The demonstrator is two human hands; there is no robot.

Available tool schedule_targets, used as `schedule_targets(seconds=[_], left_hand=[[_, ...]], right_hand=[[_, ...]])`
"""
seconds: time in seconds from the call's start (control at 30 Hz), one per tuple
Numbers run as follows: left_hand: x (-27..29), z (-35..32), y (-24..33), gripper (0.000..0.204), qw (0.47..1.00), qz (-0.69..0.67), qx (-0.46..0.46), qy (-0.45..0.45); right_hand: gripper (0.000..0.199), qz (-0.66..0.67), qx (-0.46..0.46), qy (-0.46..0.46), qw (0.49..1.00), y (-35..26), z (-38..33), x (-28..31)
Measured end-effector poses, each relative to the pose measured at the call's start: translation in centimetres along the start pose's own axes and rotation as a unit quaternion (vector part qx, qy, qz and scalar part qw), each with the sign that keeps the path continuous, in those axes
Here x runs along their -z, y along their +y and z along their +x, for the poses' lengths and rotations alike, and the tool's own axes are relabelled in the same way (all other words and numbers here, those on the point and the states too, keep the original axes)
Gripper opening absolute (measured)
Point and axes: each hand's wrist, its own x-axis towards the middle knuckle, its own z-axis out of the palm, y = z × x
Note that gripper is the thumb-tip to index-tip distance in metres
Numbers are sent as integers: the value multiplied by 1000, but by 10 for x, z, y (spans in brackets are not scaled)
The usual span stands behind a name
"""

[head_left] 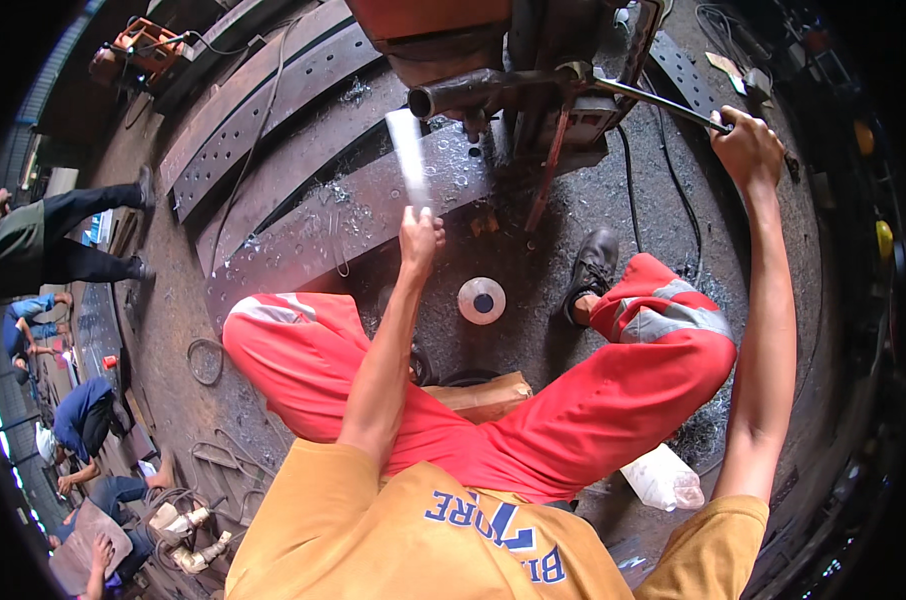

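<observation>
My left hand [422, 240] is closed round the lower end of a whitish, flat, strip-like thing [408, 155], smeared by motion, its kind unclear. It stands up over a steel plate [373, 185] strewn with metal shavings. Out to the right, my right hand [750, 150] grips the end of a metal lever [663, 100]. That lever runs to the hub of a drilling machine [553, 100] standing at the plate. A short open pipe [438, 98] sticks out of the machine's left side. Between my legs, a clear plastic bottle with a blue cap [482, 301] is on the ground.
Long steel plates with rows of holes [263, 130] lie at the far left. Black cables [663, 170] trail along the floor right of the machine. A whitish plastic bottle [663, 480] lies by my right thigh. Several people, one crouching in blue [83, 415], are at the left.
</observation>
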Motion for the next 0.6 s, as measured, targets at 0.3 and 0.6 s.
schedule_targets(seconds=[0.3,0.6], left_hand=[[-14,-5,10,13,992,100,59,-46],[-13,1,-2,15,994,88,-12,70]], right_hand=[[32,-4,-8,9,1000,3,0,-2],[31,8,-6,16,1000,-1,2,1]])
